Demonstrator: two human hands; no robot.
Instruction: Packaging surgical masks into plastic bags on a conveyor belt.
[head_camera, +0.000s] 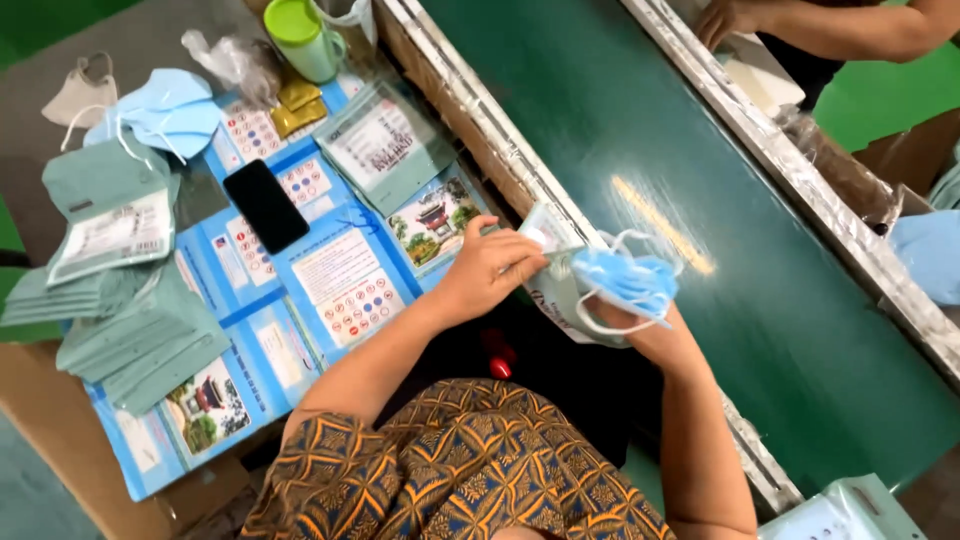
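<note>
The left hand (490, 268) is curled shut on a thin green pouch (548, 262), pinching its top edge. Just to the right of that pinch, the right hand (640, 325) is closed under a bunch of blue masks (625, 280), touching the pouch. To do this well, hold the pouch mouth wide and keep the loose ear loops tucked in. Both arms bend inward over the lap, wrists close together.

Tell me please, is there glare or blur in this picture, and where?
Head view: a pale streak of glare lies on the green belt; the blue masks in the right hand and the left hand look slightly soft from motion; the phone and the green cup are sharper; straight edges bend a little toward the corners; light is even, shadows faint.
</note>
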